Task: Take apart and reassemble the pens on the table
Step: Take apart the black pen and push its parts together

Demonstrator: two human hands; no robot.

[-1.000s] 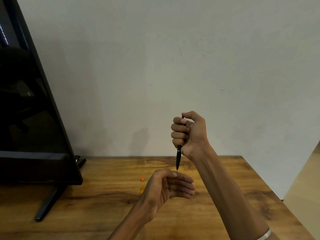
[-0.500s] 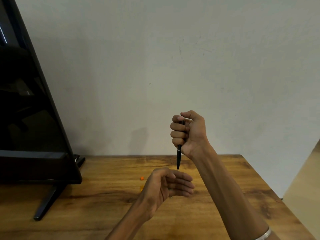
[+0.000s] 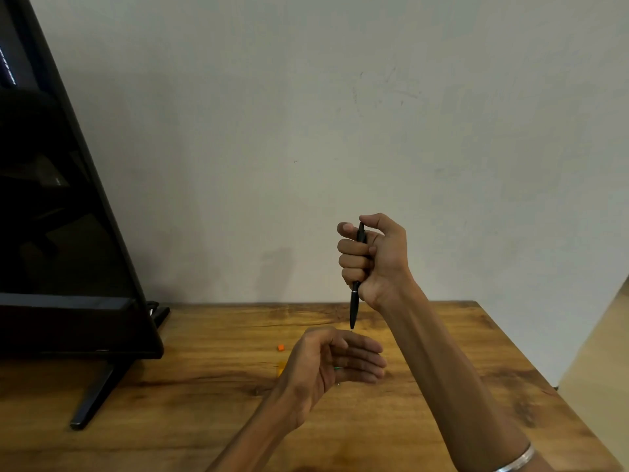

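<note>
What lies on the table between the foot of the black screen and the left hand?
In the head view, a small orange piece lies on the wooden table between the screen's foot and the left hand; otherwise bare wood.

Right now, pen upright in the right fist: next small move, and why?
Probably click the top with the thumb. The right hand grips the black pen tip-down, thumb lifted off its top, just above the open left hand: it looks assembled and ready for testing.

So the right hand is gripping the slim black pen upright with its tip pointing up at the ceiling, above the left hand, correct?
Not quite. The right hand does grip the slim black pen upright above the left hand, but the head view shows its tip pointing down.
</note>
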